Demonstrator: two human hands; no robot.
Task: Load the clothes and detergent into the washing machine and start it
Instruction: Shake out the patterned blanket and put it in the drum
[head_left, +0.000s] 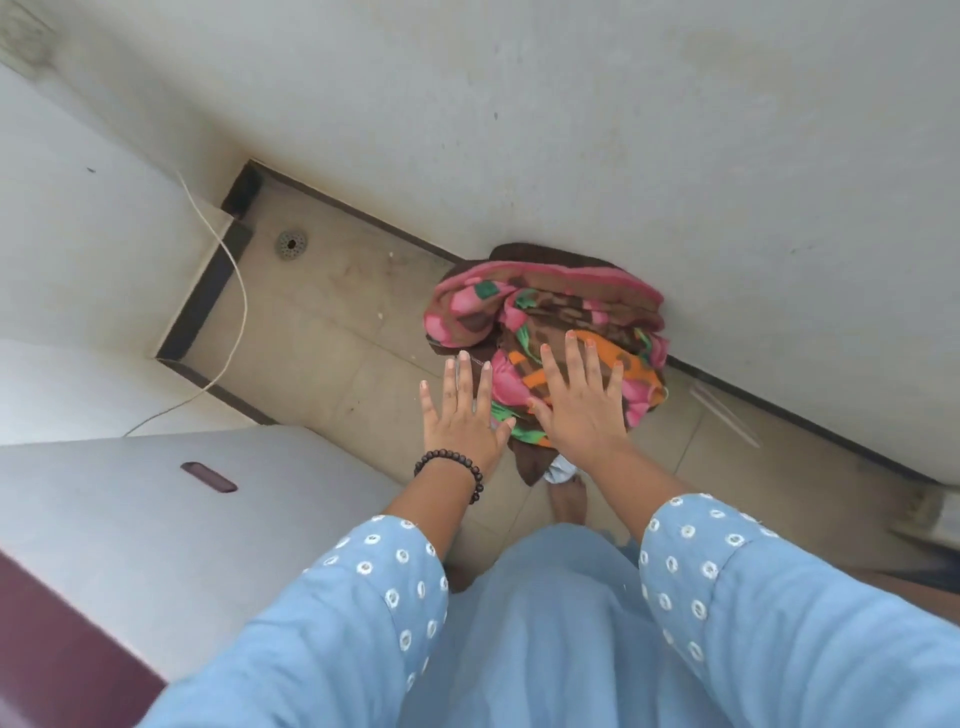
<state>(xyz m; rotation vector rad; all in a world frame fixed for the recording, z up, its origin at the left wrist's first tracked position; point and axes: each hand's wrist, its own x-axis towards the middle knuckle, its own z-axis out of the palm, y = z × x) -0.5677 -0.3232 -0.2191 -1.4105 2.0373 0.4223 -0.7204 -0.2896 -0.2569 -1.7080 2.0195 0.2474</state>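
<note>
Head view: two spread hands, left hand (460, 415) and right hand (582, 410), one blanket (545, 317).

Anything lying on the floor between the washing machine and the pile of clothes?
In the head view, only bare floor tile lies between the washing machine and the clothes pile; the left hand hovers above that gap.

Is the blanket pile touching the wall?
Touching. The head view shows the blanket pile on the floor, its far edge pressed against the wall with no floor showing between.
</note>
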